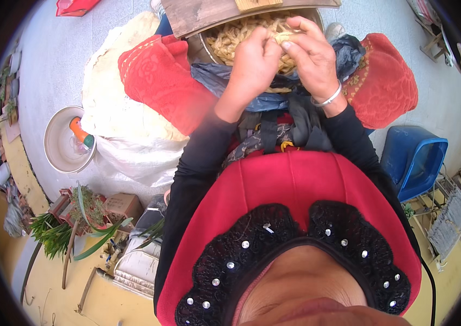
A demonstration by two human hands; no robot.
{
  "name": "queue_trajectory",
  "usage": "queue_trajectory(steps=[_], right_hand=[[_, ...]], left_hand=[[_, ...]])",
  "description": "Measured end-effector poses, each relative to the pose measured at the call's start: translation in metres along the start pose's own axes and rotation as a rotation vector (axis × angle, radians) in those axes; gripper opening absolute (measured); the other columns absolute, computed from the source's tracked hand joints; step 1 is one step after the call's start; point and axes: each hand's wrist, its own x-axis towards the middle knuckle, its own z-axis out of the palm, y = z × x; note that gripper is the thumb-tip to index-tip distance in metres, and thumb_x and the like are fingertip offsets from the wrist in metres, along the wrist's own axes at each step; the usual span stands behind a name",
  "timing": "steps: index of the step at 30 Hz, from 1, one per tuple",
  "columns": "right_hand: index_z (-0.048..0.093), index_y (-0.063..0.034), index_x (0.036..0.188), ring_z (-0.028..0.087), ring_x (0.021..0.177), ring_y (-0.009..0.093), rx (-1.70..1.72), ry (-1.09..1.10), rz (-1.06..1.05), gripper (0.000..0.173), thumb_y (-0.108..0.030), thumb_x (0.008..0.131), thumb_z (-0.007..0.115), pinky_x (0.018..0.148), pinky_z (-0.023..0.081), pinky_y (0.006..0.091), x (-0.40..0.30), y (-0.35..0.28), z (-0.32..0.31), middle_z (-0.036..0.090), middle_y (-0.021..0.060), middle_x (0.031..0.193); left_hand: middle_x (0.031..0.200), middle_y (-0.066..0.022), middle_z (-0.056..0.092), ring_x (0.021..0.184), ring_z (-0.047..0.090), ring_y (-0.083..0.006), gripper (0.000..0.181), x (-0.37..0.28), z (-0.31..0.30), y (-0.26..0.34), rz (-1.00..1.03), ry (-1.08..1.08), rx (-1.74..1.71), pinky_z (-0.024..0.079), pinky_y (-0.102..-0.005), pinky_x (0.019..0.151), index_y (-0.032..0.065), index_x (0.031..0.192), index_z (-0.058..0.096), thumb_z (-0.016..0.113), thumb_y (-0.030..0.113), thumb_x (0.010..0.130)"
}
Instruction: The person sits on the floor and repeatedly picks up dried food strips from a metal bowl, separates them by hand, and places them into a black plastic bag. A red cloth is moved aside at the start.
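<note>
Over a metal basin (pixel 213 52) heaped with pale yellow strips (pixel 234 36), both of my hands meet at the fingertips. A small pale yellow strip (pixel 282 38) is pinched between the thumb and fingers of my right hand (pixel 312 55), which wears a silver bangle (pixel 328 98) at the wrist. My left hand (pixel 255 61) is curled, with its thumb and forefinger closed at the other end of that strip. The exact kind of strip cannot be told. A wooden board (pixel 214 16) lies across the basin's far side, with a small wood block (pixel 258 4) on it.
Red towels (pixel 157 73) cover my knees, with dark plastic bags (pixel 263 102) between them. To the left are a white woven sack (pixel 132 159) and a white bucket (pixel 57 140) holding an orange bottle (pixel 78 128). A blue plastic bin (pixel 403 153) lies right. Potted plants (pixel 86 208) stand behind left.
</note>
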Motion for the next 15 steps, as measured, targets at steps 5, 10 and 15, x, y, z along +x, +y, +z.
queue_trajectory(steps=[5,10,15], right_hand=[[0.069,0.0071,0.098,0.054,0.114,0.018,0.737,0.189,0.329,0.013,-0.001,0.090,0.063,0.097,0.044,0.0304,0.006,0.013,-0.015,0.054,0.0093,0.129],[0.066,0.0014,0.114,0.056,0.114,0.016,0.661,-0.045,0.470,0.023,-0.011,0.097,0.057,0.097,0.045,0.0308,0.004,0.023,-0.029,0.054,0.0085,0.132],[0.060,-0.0071,0.128,0.056,0.119,0.019,-0.014,-0.297,0.092,0.037,-0.017,0.092,0.063,0.100,0.044,0.0318,0.026,-0.002,-0.047,0.061,0.0087,0.127]], left_hand=[[0.070,0.0003,0.056,0.050,0.040,-0.0021,0.014,-0.022,-0.018,-0.007,-0.360,-0.269,-0.622,0.029,-0.0174,0.044,0.0054,0.097,0.061,0.056,0.019,0.098],[0.082,-0.0086,0.067,0.071,0.064,-0.0198,0.011,-0.029,-0.033,-0.016,0.222,0.021,0.327,0.051,-0.0311,0.065,0.0018,0.097,0.065,0.066,0.010,0.090],[0.080,-0.0129,0.064,0.069,0.063,-0.0284,0.010,-0.023,-0.033,-0.010,0.419,0.065,0.482,0.050,-0.0341,0.062,0.0035,0.096,0.065,0.066,0.010,0.088]])
